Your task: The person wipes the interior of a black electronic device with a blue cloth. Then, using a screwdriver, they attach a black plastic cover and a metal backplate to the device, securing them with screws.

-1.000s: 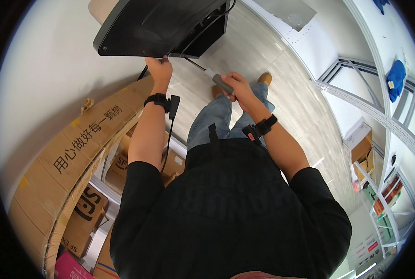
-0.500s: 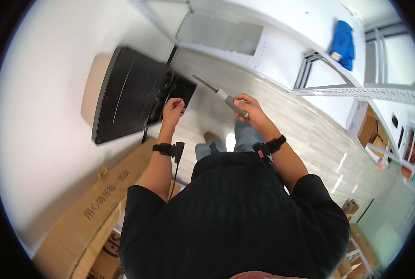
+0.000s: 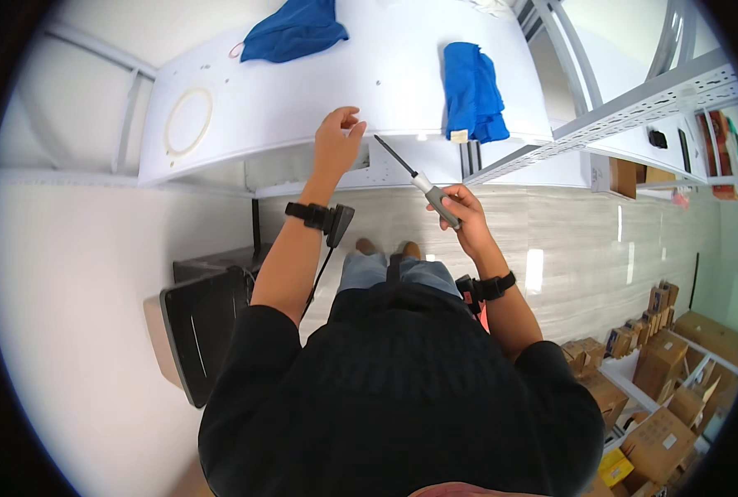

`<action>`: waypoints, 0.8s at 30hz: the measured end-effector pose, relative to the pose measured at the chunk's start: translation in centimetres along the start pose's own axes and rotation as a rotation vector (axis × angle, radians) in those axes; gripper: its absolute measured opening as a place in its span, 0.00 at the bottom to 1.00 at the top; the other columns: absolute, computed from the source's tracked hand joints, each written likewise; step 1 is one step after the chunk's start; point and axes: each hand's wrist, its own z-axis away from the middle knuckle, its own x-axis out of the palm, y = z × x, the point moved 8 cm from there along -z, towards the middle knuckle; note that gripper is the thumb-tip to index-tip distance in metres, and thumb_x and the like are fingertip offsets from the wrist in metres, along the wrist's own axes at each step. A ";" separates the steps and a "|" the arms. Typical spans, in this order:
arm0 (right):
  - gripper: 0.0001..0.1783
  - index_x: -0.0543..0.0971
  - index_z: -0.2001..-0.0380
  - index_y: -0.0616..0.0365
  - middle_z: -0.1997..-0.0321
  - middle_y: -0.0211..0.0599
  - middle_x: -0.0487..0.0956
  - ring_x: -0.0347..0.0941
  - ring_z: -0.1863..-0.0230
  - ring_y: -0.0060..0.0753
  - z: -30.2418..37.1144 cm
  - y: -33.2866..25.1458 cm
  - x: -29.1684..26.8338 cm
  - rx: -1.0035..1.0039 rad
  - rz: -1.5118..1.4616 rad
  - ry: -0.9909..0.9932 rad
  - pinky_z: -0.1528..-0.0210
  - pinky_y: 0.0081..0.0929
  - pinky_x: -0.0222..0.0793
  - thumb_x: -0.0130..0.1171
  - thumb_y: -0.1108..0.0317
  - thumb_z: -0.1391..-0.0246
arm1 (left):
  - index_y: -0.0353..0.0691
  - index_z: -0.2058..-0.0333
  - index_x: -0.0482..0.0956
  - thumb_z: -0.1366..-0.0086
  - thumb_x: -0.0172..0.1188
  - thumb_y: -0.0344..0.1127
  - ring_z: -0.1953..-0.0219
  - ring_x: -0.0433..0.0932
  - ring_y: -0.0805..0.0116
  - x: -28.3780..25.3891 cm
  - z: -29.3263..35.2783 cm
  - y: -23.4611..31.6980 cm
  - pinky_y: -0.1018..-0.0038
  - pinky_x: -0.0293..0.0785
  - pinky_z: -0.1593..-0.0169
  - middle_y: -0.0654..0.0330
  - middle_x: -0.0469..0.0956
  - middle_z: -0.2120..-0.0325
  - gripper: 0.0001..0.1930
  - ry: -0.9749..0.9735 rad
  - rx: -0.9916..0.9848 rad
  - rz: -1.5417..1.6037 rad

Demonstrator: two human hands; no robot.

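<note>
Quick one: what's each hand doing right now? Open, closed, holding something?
Left hand: partly open, fingers loosely bent, nothing visible in it.
Right hand: closed around the grey handle of a screwdriver.

Remotely, I saw a white wall (image 3: 71, 298), a pale floor (image 3: 576, 236) streaked with reflected light (image 3: 534, 270), and white metal shelving (image 3: 278, 108).
</note>
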 end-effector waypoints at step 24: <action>0.14 0.74 0.54 0.57 0.67 0.43 0.79 0.68 0.79 0.19 -10.1 -4.6 3.6 0.053 0.110 -0.162 0.81 0.15 0.61 0.53 0.70 0.44 | 0.37 0.60 0.77 0.32 0.54 0.38 0.71 0.78 0.72 -0.8 -2.6 -5.5 0.78 0.75 0.68 0.60 0.80 0.68 0.11 -0.067 -0.605 0.818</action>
